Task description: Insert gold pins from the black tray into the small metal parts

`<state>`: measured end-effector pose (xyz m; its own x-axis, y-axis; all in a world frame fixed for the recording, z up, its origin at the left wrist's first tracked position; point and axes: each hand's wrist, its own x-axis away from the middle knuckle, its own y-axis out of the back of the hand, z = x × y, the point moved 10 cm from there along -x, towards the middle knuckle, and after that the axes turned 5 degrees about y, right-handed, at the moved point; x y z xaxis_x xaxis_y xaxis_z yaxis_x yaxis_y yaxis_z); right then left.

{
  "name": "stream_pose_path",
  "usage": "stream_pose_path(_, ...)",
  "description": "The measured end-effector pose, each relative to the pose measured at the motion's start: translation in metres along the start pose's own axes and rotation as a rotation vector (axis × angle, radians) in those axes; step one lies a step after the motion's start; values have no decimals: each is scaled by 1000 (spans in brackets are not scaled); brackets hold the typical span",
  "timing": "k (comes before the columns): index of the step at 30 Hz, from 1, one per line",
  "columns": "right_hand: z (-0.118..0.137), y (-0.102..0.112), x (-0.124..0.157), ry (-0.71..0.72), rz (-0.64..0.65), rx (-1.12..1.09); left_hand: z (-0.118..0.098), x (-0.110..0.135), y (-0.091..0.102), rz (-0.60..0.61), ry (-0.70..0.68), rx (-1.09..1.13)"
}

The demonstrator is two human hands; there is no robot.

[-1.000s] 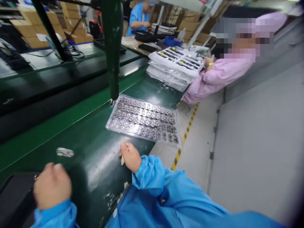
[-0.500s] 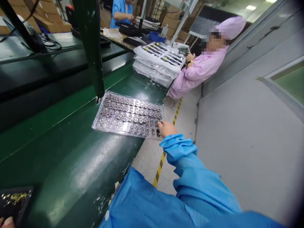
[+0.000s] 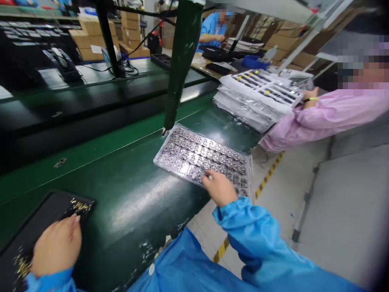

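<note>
A clear plastic tray (image 3: 182, 172) holds rows of small metallic parts and lies on the green bench. Over its near edge is my right hand (image 3: 221, 187), thumb and forefinger pinched; a tiny dark piece seems to show at the fingertips, too small to name. At the lower left, a black tray (image 3: 36, 219) carries scattered small gold-coloured pieces (image 3: 80, 206) at its far corner and more by its near side. My left hand (image 3: 57, 243) rests above this tray with the fingers drawn together near the gold pieces. Whatever those fingers hold is hidden.
A green post (image 3: 182, 61) rises just behind the clear tray. Farther back stand stacked white trays (image 3: 255, 97) with black parts, beside a co-worker in a pink sleeve (image 3: 328, 117). The green bench's front edge runs along my blue coat. Another person in blue works behind.
The view has swung left, bringing my left hand and more of the black tray into sight. My right hand has moved from the clear tray's right end leftward along its near edge.
</note>
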<state>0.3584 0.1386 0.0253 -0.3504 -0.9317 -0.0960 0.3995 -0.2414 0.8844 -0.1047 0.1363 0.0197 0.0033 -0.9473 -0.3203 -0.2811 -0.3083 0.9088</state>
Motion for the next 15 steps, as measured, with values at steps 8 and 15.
stream_pose_path(8,153,-133,111,586,594,-2,-112,24,13,-91,-371,-146)
stream_pose_path(15,160,-135,104,432,710,-260,-125,35,3,-1,-322,-26)
